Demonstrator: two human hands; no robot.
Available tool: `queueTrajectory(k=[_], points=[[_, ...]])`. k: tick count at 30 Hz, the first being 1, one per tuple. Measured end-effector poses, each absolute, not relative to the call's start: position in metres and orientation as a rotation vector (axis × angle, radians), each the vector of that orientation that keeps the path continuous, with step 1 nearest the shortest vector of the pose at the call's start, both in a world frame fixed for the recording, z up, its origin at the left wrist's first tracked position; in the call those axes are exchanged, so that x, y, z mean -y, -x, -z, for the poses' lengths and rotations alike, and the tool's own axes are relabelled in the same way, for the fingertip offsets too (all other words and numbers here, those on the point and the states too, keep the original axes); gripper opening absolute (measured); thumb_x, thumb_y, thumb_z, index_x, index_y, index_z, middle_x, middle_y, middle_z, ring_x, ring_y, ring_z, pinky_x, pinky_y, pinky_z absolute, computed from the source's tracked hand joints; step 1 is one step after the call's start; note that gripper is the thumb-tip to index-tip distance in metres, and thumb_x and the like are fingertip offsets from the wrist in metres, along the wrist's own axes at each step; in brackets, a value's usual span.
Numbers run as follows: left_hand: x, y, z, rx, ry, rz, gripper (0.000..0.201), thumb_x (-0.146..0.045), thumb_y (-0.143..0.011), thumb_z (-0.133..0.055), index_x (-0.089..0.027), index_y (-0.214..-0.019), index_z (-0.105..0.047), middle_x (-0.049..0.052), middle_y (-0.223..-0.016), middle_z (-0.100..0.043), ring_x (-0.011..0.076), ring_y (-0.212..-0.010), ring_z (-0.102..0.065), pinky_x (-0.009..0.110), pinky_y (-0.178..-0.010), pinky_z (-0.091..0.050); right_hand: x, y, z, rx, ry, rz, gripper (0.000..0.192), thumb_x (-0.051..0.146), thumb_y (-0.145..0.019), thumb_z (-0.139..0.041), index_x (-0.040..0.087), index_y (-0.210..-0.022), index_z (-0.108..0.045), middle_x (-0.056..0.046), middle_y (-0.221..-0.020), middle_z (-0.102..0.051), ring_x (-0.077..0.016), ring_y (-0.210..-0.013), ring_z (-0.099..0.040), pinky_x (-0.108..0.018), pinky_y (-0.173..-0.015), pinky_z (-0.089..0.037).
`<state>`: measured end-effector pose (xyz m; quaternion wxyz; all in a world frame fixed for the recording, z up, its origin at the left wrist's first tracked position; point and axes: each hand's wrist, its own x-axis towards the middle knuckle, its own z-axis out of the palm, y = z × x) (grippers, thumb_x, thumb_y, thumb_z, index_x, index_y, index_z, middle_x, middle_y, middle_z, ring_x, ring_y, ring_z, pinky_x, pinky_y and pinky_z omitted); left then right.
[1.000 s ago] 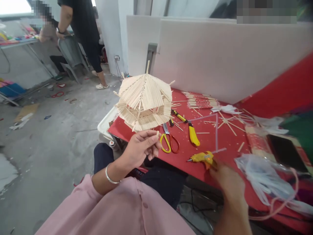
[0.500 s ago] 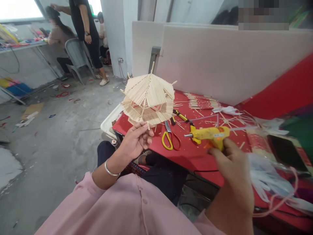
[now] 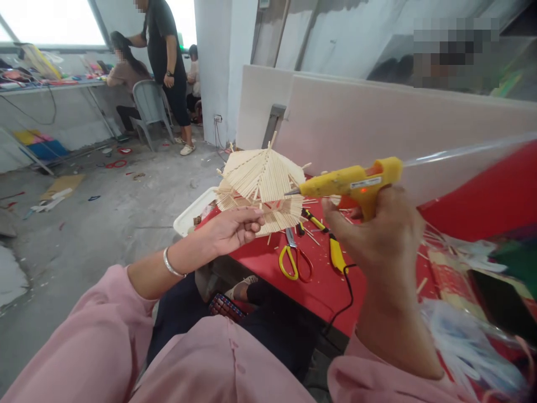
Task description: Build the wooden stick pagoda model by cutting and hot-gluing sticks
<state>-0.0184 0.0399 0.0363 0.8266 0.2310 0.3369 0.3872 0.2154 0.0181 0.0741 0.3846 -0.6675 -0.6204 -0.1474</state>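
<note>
Pale stick model (image 3: 262, 173), two-tiered, roof rising to peak, sits at left end of red table (image 3: 310, 294). Left hand (image 3: 235, 229) pinching short stick (image 3: 260, 206) between fingers; right hand (image 3: 381, 235), fingers wrapped round yellow glue gun (image 3: 335, 180). Scissors (image 3: 290, 239) nearby; grey floor (image 3: 142, 204) littered.

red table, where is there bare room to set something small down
Red table: a bare patch runs along the near edge, between the scissors and black cord; a narrower one, dotted with scraps, lies between scissors and yellow-handled tool. Crowded: the right end, with phone and plastic bag, and beside the stick model.
</note>
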Motion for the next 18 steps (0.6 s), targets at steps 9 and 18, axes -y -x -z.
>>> queueTrajectory(k=[9,18], points=[[-0.053,0.016,-0.042,-0.794,-0.471,-0.853,0.022,-0.002,-0.093,-0.06,-0.012,-0.073,-0.061,-0.002,-0.057,-0.057,0.0032,-0.047,-0.052,0.011,-0.043,-0.039,-0.047,-0.193,-0.071,1.879,1.603,0.805,0.035,0.042,-0.089,-0.056,0.016,-0.111,-0.063,-0.015,-0.1,-0.065,-0.0188,-0.069,-0.051,-0.032,-0.06,-0.019],[-0.059,0.018,-0.036,-0.786,-0.487,-0.845,0.027,0.0,-0.094,-0.057,-0.011,-0.07,-0.062,0.0,-0.057,-0.059,0.0032,-0.046,-0.053,0.012,-0.043,-0.039,-0.055,-0.19,-0.072,1.995,1.594,0.9,0.035,0.035,-0.094,-0.05,0.014,-0.117,-0.064,-0.014,-0.099,-0.067,-0.0174,-0.067,-0.048,-0.034,-0.059,-0.017]])
